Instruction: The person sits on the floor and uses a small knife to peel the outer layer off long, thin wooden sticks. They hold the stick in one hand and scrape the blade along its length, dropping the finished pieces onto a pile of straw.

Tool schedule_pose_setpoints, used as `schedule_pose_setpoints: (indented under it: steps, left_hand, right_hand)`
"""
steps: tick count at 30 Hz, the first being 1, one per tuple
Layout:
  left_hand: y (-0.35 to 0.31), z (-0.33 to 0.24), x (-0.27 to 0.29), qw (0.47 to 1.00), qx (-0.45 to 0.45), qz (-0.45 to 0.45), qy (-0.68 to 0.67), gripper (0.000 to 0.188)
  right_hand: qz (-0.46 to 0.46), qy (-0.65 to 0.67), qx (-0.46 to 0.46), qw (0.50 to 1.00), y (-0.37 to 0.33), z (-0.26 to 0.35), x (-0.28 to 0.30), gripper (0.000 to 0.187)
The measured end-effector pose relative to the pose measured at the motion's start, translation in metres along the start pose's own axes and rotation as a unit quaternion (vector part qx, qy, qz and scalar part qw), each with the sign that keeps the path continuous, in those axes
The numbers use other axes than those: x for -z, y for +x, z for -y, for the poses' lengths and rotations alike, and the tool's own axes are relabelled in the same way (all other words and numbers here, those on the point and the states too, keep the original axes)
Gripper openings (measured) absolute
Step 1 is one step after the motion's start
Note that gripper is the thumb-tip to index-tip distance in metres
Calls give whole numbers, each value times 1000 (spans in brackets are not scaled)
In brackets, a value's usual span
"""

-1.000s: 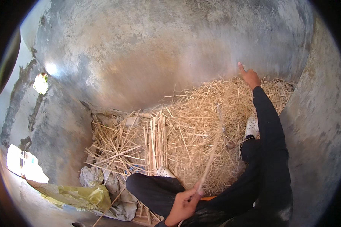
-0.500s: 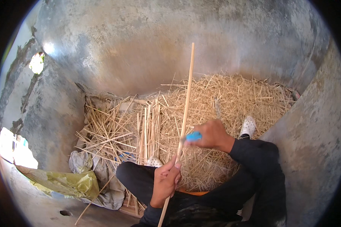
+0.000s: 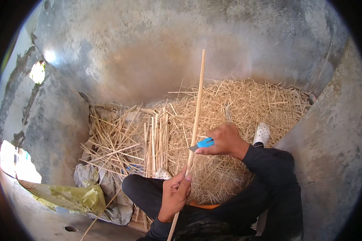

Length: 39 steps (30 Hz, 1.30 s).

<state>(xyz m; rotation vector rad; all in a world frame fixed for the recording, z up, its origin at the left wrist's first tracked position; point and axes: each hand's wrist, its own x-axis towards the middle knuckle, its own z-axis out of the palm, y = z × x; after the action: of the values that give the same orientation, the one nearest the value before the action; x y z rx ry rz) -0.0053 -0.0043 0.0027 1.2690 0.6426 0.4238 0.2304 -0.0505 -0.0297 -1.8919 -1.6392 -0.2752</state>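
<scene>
A long pale wooden strip (image 3: 199, 94) slants up from my lap toward the far wall. My left hand (image 3: 175, 195) is wrapped round its lower part, thumb along the wood. In my right hand (image 3: 226, 139) is a utility knife (image 3: 205, 142) with a blue handle. Its grey blade lies against the strip, a little above my left hand. The right fingers are closed round the handle. The strip's lower end runs past my left wrist over my dark clothing.
Shavings (image 3: 265, 100) heap over the floor ahead. Several strips (image 3: 157, 138) stand in a row, with a loose pile of sticks (image 3: 108, 138) to their left. A yellow plastic sheet (image 3: 78, 197) and a grey sack (image 3: 120, 211) lie at the left. Concrete walls (image 3: 181, 36) enclose the space.
My right hand has slowed from a blur, and the knife blade now shows clearly against the strip. The strip's upper end has dropped slightly. My left hand keeps its grip.
</scene>
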Motion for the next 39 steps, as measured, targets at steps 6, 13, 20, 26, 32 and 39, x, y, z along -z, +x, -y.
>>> schedule_pose_setpoints:
  steps: [6,13,20,26,32,39]
  left_hand:
    - [-7,-11,-7,999,27,-28,19,35]
    - [-16,-2,-10,999,41,-7,-1,34]
    - [-18,-7,-4,997,68,16,-16,35]
    - [-43,6,-11,992,98,79,2,35]
    - [-34,2,-11,991,111,78,-13,41]
    - [-15,-10,-3,991,17,114,-73,52]
  right_hand:
    - [-14,-8,-1,1000,-1,-10,2,71]
    - [-42,-38,-58,997,8,-36,-6,75]
    - [-4,-32,-49,998,-5,-19,2,71]
    - [-29,-43,-293,955,28,-141,21,77]
    - [-51,-36,-312,948,28,-153,40,78]
    - [-11,46,12,999,-7,6,22,67]
